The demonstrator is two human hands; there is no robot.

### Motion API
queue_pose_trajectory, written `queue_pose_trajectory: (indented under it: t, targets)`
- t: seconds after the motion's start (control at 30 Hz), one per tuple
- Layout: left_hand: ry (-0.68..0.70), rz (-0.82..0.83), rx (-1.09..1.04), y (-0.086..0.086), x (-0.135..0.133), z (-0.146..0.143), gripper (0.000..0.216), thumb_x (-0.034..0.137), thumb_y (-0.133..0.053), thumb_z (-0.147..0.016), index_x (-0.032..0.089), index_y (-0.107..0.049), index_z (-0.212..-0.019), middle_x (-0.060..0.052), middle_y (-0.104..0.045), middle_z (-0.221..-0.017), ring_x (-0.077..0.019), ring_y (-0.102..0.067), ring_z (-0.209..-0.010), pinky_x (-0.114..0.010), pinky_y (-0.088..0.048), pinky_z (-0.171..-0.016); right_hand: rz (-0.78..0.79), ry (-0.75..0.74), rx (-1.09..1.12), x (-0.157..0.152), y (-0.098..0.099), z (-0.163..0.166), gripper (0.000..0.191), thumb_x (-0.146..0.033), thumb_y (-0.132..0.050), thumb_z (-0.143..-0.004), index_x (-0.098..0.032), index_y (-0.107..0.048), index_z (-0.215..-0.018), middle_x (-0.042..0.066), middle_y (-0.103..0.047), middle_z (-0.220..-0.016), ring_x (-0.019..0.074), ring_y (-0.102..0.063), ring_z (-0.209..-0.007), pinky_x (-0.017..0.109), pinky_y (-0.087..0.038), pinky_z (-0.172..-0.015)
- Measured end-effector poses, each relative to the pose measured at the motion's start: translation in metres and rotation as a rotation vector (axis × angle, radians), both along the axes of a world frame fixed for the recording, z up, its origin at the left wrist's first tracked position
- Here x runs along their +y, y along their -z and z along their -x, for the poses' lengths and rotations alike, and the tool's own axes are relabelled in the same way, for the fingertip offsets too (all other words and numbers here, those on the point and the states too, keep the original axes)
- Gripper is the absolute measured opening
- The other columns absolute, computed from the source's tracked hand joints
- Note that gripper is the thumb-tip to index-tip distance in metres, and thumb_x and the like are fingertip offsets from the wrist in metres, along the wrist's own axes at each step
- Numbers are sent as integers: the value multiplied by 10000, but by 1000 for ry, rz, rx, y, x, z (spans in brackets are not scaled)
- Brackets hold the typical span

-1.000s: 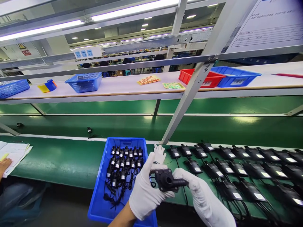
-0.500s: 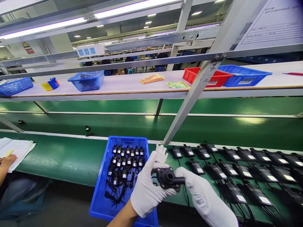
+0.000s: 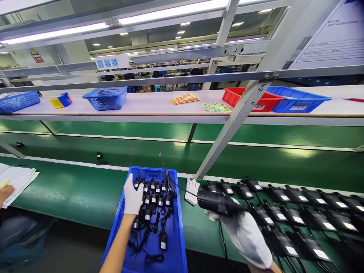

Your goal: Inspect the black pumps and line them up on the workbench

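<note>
My right hand (image 3: 241, 231), in a white glove, grips a black water pump (image 3: 212, 201) above the bench, right of the blue bin (image 3: 182, 242). The pump is smeared by motion, and a dark blurred cable (image 3: 167, 176) swings over the bin's far right corner. Over the bin's left side is my left hand (image 3: 133, 197), also gloved, its fingers apart and nothing visible in them. Several small black pumps (image 3: 154, 198) with white labels and bundled cables lie in the bin. One pump (image 3: 163, 240) sits apart, nearer the front.
Rows of larger black pumps (image 3: 301, 214) with cables cover the bench's right side. A spare white glove (image 3: 192, 190) lies by the slanted post (image 3: 218, 151). At far left, another person's hand (image 3: 5, 192) rests on papers (image 3: 19, 176). Baskets and a red tray (image 3: 267, 102) stand on the shelf.
My left hand has let go of the pump and moved left over the bin. My right hand keeps the pump, which has turned. A pump with coiled cable now shows in the bin's front.
</note>
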State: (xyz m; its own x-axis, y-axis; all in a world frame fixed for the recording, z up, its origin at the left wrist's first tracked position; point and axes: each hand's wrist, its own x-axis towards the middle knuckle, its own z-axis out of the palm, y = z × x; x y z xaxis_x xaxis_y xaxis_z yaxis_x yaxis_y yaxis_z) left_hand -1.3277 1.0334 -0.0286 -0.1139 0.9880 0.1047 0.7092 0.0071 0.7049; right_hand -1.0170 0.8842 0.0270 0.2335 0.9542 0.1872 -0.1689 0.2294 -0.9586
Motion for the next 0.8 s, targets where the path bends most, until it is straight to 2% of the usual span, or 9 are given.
queue_pose_trajectory:
  t: [0.03, 0.1, 0.17, 0.23, 0.3, 0.43, 0.57, 0.67, 0.8]
  targets:
    - [-28, 46, 46, 17, 15, 15, 656, 321, -415, -1096, -32, -337, -1645, -291, -430, -1703, -341, -403, -1614, -428, -285, -1365, 88, 22, 139, 5, 3, 0, 667, -825, -560, -975, -224, -704, -722, 85, -738, -667, 260, -725, -620, 401, -626, -625]
    - [-114, 178, 146, 54, 34, 44, 701, 240, -538, -1012, -104, -376, -1601, -374, -452, -1648, -463, -411, -1583, -558, -320, -1331, 272, 42, 322, 17, 8, -1, 676, -823, -623, -944, -237, -554, -614, 53, -659, -573, 246, -702, -605, 403, -613, -644]
    - [-154, 305, 227, 88, 41, 65, 707, 224, -580, -974, -97, -415, -1582, -387, -555, -1547, -511, -576, -1431, -618, -459, -1207, 388, 35, 386, 34, 10, -3, 699, -832, -709, -883, -249, -470, -581, 19, -590, -518, 235, -683, -600, 402, -604, -673]
    - [-172, 374, 300, 114, 41, 79, 635, 219, -485, -1014, -38, -431, -1592, -347, -650, -1443, -482, -688, -1283, -618, -532, -1099, 429, 13, 381, 56, 9, -8, 711, -846, -781, -811, -250, -463, -588, 2, -577, -520, 221, -657, -596, 394, -588, -690]
    - [-177, 401, 356, 132, 40, 86, 574, 229, -388, -1055, 25, -453, -1587, -296, -684, -1415, -431, -726, -1226, -568, -561, -1047, 431, 2, 345, 82, 8, -15, 724, -841, -857, -727, -250, -458, -599, -6, -584, -540, 201, -626, -593, 369, -565, -672]
    - [-182, 411, 425, 149, 43, 89, 526, 285, -321, -1094, 80, -477, -1552, -243, -703, -1400, -374, -735, -1227, -491, -569, -1013, 401, 28, 294, 148, 6, -34, 767, -835, -939, -594, -255, -437, -612, -15, -578, -563, 146, -536, -544, 334, -529, -619]
    - [-178, 412, 466, 155, 47, 91, 535, 322, -252, -1117, 74, -469, -1537, -229, -721, -1358, -376, -744, -1185, -498, -566, -975, 355, 57, 254, 202, 10, -51, 776, -852, -924, -601, -252, -432, -613, -19, -580, -578, 145, -570, -567, 322, -534, -656]
    - [-177, 426, 479, 156, 49, 91, 539, 332, -223, -1124, 90, -472, -1536, -199, -727, -1348, -376, -750, -1164, -495, -563, -956, 332, 59, 221, 219, 14, -57, 789, -891, -882, -617, -250, -423, -597, -16, -567, -567, 165, -613, -613, 313, -531, -678]
    - [-182, 438, 486, 155, 51, 90, 538, 353, -229, -1131, 105, -485, -1535, -166, -732, -1352, -342, -750, -1183, -440, -567, -940, 328, 40, 161, 224, 23, -59, 804, -950, -803, -650, -258, -396, -603, -1, -579, -579, 184, -627, -626, 326, -523, -666]
